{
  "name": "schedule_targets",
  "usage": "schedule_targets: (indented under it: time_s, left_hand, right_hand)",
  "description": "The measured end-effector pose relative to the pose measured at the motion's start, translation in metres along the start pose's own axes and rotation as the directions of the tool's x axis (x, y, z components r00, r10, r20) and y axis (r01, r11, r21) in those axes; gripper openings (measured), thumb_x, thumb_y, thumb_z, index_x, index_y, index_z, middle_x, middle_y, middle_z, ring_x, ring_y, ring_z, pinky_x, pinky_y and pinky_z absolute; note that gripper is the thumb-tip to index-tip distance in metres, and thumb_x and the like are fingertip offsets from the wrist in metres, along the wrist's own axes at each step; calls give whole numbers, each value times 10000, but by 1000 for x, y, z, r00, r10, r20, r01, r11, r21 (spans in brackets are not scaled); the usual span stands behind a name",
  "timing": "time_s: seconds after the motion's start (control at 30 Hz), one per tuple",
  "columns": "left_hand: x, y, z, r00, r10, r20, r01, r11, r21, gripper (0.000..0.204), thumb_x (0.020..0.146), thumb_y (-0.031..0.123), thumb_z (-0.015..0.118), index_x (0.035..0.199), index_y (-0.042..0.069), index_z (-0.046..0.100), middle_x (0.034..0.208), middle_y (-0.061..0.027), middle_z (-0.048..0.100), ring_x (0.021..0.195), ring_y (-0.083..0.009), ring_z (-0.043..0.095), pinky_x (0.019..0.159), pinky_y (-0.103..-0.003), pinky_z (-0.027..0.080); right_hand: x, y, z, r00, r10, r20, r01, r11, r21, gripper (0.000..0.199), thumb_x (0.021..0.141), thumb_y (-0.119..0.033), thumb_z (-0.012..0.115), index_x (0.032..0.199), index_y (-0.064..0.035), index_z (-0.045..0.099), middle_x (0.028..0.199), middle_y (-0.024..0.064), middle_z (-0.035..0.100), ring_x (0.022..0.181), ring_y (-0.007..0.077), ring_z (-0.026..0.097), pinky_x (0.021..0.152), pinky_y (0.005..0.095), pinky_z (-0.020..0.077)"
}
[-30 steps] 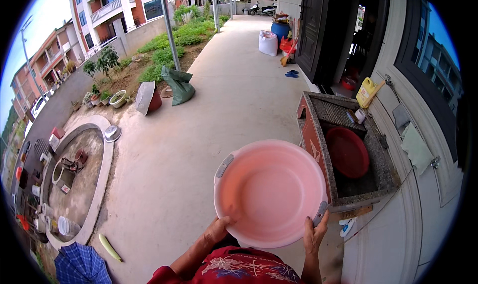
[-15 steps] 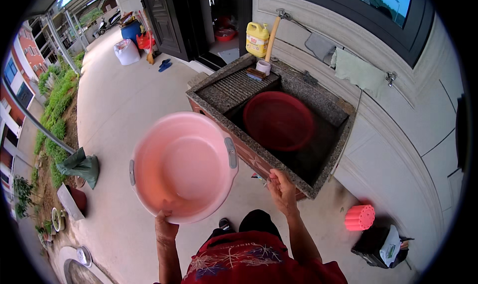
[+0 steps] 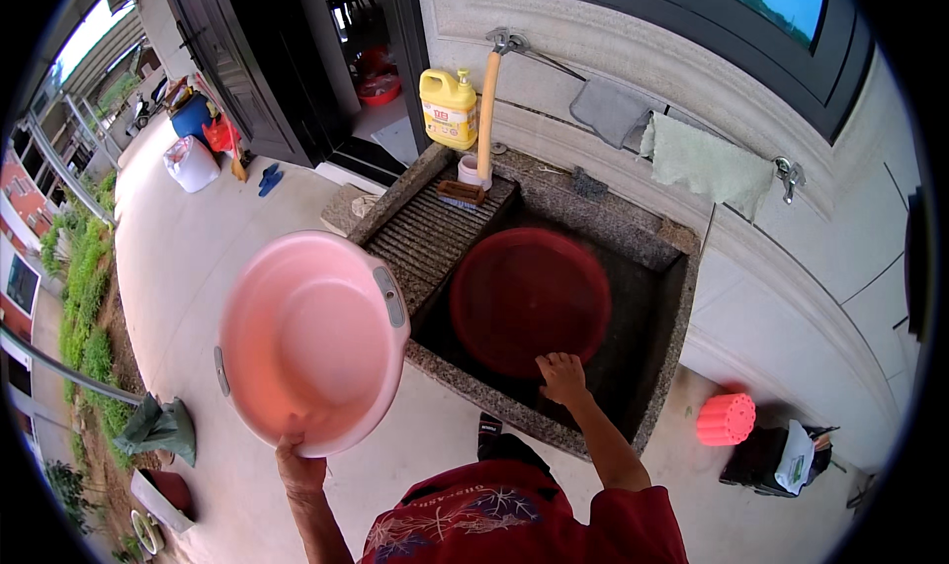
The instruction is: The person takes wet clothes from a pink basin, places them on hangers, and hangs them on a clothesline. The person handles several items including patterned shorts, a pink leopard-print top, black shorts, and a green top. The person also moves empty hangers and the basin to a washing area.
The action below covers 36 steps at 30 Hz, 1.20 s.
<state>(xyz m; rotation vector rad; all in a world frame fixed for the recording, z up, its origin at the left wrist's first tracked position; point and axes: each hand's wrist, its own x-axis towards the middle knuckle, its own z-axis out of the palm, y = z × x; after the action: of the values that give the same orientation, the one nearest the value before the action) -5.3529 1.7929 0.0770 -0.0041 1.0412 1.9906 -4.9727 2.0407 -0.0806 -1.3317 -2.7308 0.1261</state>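
Note:
My left hand [image 3: 300,462] is closed on the lower rim of a pink plastic basin [image 3: 341,332] with grey handle inserts. The basin is tilted so its inside shows, and it hangs left of the stone sink. My right hand [image 3: 563,379] reaches over the near side of the sink, palm down, fingers stretched out at the near rim of a dark red basin [image 3: 529,297]. Whether the fingertips touch that rim I cannot tell. The red basin lies in the deep part of the stone sink [image 3: 450,364], beside its ribbed washboard [image 3: 420,228].
A yellow jug [image 3: 448,119], a wooden brush [image 3: 463,192] and a pale cup [image 3: 473,173] stand at the sink's back left. A hose [image 3: 488,114] hangs from the tap. Cloths [image 3: 707,159] hang on the wall rail. A coral-red stool [image 3: 726,421] stands right of the sink.
I have moved closer to the sink. My right hand went from outside the near edge to over the sink by the red basin. The pink basin stays in my left hand, shifted left.

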Motion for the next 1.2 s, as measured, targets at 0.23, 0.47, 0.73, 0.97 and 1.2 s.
schedule_targets:
  time_s: [0.23, 0.47, 0.73, 0.97, 1.2]
  left_hand:
    - [55, -2, 38, 999, -43, -11, 43, 996, 72, 386, 734, 26, 465, 1115, 23, 521, 1087, -86, 559, 1042, -254, 530, 944, -425, 419]
    - [108, 16, 46, 997, -71, -34, 74, 991, 112, 375, 737, 29, 479, 1110, 32, 520, 1070, -79, 560, 1018, -241, 545, 906, -436, 455]
    - [172, 23, 51, 996, -84, 4, 83, 991, 101, 337, 732, 43, 457, 1065, 33, 509, 1027, -117, 567, 997, -314, 550, 900, -500, 458]
    - [191, 24, 72, 987, -160, -3, 159, 977, 139, 332, 731, 37, 448, 1056, 29, 512, 1032, -121, 564, 993, -316, 545, 912, -500, 441]
    - [195, 14, 88, 986, -168, -13, 167, 970, 177, 355, 732, 35, 445, 1082, 32, 505, 1037, -113, 558, 1005, -287, 541, 920, -478, 440]
  right_hand:
    - [23, -3, 79, 996, 47, 77, -40, 994, -98, 177, 721, -122, 579, 898, -125, 587, 752, 80, 622, 708, 276, 621, 640, 415, 469]
    - [30, -5, 39, 949, 14, 314, -31, 998, 49, 87, 755, -127, 536, 829, -114, 580, 717, 122, 642, 727, 290, 650, 603, 418, 496]
    - [50, -10, -57, 838, 42, 545, -116, 988, 103, 254, 728, -120, 575, 979, -94, 600, 788, 162, 646, 772, 350, 633, 675, 445, 493]
    - [90, 5, -116, 798, 16, 603, -153, 972, 177, 187, 727, -103, 548, 900, -90, 620, 835, 154, 649, 842, 339, 625, 730, 442, 491]
    - [96, 13, -119, 768, 2, 640, -182, 959, 216, 198, 710, -95, 550, 895, -79, 618, 848, 173, 642, 857, 350, 617, 742, 457, 483]
